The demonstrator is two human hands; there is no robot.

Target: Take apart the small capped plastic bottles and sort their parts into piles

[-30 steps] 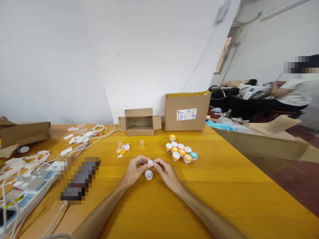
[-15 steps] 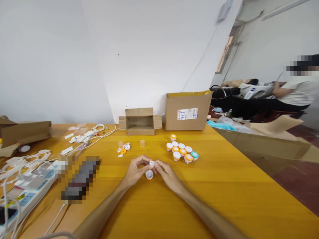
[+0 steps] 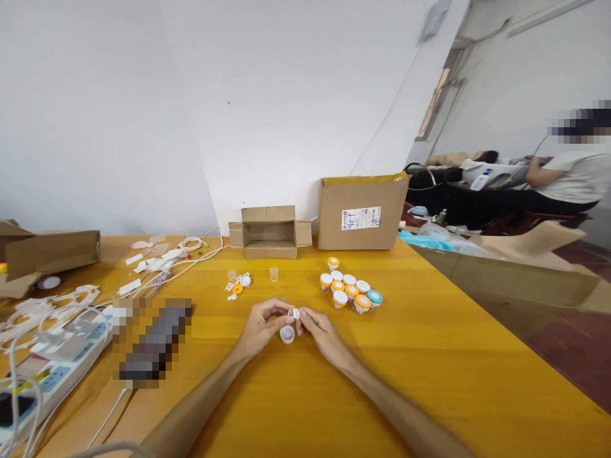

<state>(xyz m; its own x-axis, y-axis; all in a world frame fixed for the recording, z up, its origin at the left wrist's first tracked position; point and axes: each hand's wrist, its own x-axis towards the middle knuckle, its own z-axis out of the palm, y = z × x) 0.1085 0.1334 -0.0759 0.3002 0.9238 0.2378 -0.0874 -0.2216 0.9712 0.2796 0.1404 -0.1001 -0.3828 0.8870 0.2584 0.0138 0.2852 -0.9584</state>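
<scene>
Between the fingertips of my left hand (image 3: 267, 320) and my right hand (image 3: 316, 323) is a small white plastic part (image 3: 293, 313); both hands pinch it. Its exact kind is too small to make out. Just below the fingers, a round white cap-like piece (image 3: 287, 334) with an orange edge stands on the table, hollow side up. Farther off stands a small clear cup (image 3: 273, 274). Left of it lies a group of loose white pieces with an orange ring (image 3: 237, 289). To the right several small clear jars with white, orange and teal lids (image 3: 351, 291) stand clustered.
An open cardboard box (image 3: 270, 242) and a larger closed carton (image 3: 358, 216) stand by the wall. At left are a power strip (image 3: 62, 369), cables, a pixelated dark object (image 3: 156, 340) and another carton (image 3: 52, 257). A person in a white top (image 3: 573, 178) sits at far right.
The small white part has been turned a little between my fingertips and shows a different side. Both hands stay nearly in place; the whole view has shifted slightly.
</scene>
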